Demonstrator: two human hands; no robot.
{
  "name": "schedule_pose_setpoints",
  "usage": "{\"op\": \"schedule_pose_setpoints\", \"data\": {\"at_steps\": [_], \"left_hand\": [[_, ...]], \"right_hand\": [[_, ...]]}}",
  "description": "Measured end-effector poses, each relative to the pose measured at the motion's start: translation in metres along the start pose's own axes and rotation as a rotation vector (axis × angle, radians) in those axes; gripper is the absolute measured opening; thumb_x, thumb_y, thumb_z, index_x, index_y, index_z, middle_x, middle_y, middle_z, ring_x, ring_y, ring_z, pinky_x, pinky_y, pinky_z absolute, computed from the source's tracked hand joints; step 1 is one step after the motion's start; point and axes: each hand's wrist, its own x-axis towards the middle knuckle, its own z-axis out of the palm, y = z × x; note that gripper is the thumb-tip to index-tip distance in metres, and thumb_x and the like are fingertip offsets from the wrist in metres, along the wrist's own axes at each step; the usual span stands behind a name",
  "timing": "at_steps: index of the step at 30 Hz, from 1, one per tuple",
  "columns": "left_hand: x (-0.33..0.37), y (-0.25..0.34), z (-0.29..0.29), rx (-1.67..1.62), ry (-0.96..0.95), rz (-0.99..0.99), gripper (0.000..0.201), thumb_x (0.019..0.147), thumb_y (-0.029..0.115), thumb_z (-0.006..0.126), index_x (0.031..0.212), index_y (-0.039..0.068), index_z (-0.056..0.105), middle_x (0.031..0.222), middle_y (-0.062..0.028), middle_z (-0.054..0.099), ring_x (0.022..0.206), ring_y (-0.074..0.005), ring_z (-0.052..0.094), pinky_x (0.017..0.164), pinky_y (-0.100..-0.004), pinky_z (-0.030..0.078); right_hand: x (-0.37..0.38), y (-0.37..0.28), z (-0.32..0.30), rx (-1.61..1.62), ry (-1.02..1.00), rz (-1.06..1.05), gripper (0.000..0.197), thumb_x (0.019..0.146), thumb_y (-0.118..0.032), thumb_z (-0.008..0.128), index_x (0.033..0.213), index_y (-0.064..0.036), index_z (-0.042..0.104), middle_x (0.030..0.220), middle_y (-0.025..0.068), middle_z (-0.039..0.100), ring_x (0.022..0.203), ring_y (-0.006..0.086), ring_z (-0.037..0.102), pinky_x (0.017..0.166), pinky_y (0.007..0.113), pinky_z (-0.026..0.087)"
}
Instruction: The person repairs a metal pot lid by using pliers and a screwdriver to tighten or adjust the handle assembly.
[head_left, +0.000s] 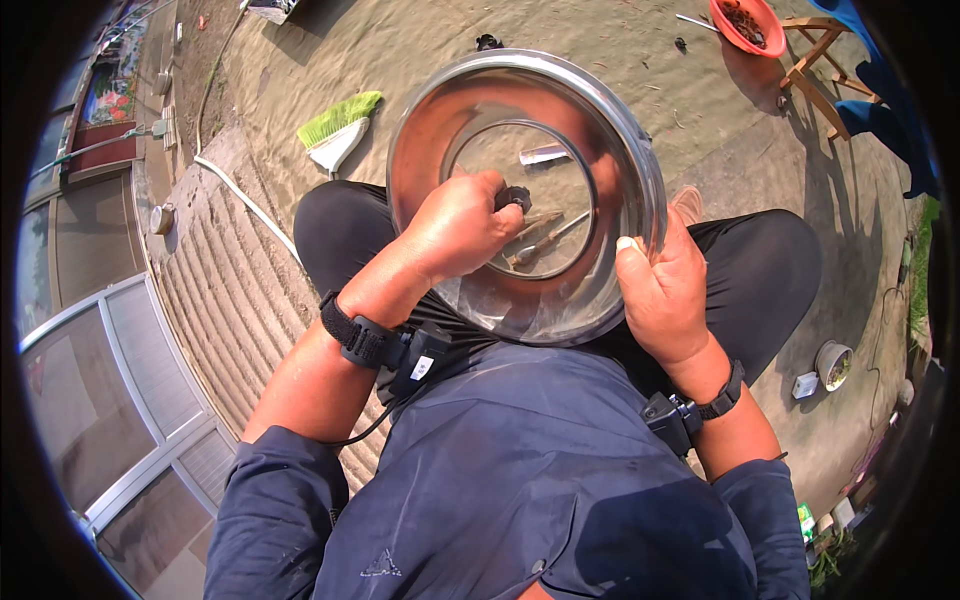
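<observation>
A wide, round, shiny basin-like thing (620,150) with a thick rim is tilted over my lap, between my knees. My right hand (668,290) grips its right rim, thumb on the near face and fingers behind. My left hand (465,225) reaches over the middle, fingers closed on a small dark round piece (513,198). Within the central circle show a slim tool with a brownish handle (530,253) and a pale flat strip (543,155). I cannot tell whether these lie inside the basin or are seen through it.
A green-bristled broom head (340,130) lies ahead on the left. A small black object (488,42) is beyond the basin. An orange bowl (748,27) stands by a wooden-legged seat (815,70) at far right. A round tin (833,365) sits right; a pale hose (245,205) runs along the left.
</observation>
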Motion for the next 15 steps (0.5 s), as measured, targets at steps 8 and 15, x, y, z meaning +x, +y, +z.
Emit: {"op": "schedule_pose_setpoints", "data": {"at_steps": [8, 15], "left_hand": [[-0.024, 0.031, 0.010, -0.537, -0.185, -0.159, 0.017, 0.094, 0.017, 0.062, 0.092, 0.001, 0.064, 0.068, 0.0026, 0.054, 0.059, -0.0065, 0.051, 0.053, -0.0250, 0.041], [-0.045, -0.012, -0.061, -0.467, 0.205, -0.068, 0.015, 0.096, 0.009, 0.064, 0.108, 0.000, 0.067, 0.081, -0.0001, 0.064, 0.072, -0.0080, 0.060, 0.069, -0.0244, 0.050]], "right_hand": [[0.009, 0.019, 0.011, 0.265, 0.083, -0.043, 0.034, 0.089, -0.005, 0.053, 0.122, 0.0005, 0.059, 0.097, 0.0054, 0.067, 0.082, 0.0126, 0.062, 0.079, 0.030, 0.052], [0.009, 0.036, -0.010, 0.017, 0.230, 0.008, 0.030, 0.088, -0.010, 0.058, 0.116, 0.0012, 0.060, 0.097, 0.0168, 0.069, 0.086, 0.0299, 0.067, 0.081, 0.039, 0.053]]}}
